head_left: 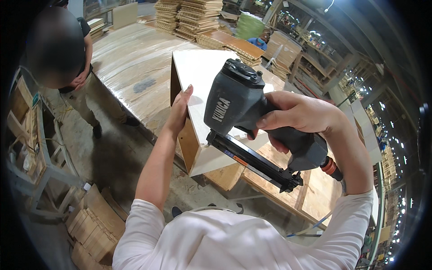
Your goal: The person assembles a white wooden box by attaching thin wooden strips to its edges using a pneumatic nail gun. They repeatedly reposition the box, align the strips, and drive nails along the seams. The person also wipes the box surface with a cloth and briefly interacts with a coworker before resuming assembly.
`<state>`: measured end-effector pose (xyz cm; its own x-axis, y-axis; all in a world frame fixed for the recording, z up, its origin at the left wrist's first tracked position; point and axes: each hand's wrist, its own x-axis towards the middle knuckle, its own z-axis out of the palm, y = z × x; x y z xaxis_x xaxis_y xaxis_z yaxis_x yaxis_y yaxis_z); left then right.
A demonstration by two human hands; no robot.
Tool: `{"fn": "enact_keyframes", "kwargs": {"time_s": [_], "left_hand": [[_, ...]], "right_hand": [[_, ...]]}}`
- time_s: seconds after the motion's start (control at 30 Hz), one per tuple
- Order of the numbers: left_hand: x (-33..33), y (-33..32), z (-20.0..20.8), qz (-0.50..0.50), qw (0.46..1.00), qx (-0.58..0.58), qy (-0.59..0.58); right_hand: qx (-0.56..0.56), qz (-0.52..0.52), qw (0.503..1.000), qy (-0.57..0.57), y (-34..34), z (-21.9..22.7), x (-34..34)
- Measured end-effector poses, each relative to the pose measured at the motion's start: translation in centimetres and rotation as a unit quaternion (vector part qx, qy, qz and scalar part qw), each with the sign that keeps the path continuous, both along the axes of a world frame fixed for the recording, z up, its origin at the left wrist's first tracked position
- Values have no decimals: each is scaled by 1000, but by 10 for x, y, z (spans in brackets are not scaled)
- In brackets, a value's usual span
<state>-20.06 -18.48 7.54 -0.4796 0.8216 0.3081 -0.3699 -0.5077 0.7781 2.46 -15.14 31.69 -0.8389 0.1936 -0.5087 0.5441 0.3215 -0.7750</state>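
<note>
R hand (300, 113) has fingers round nail gun (231, 100) handle, prob. heavy, rigid, best held there. L hand (179, 110) touches white box (198, 67), left edge, looks stiff; can't tell if fingers grip.

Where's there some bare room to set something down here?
The plastic-covered surface looks bare between the white box, the bystander and the stacked boards. It's crowded around the box: left hand against it, black power tool partly hiding it.

The grey floor (114, 155), apparently concrete, spreads below a dim roof (375, 33) and small bright lights (399, 191).
</note>
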Motion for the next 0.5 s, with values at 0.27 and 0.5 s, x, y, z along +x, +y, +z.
{"fn": "enact_keyframes", "kwargs": {"time_s": [0.27, 0.5], "left_hand": [[-13, -3, 2, -52, 991, -119, -28], [1, -3, -1, -120, 973, -96, -170]], "right_hand": [[32, -103, 992, 69, 14, 5, 73], [71, -353, 912, 196, 43, -66, 206]]}}
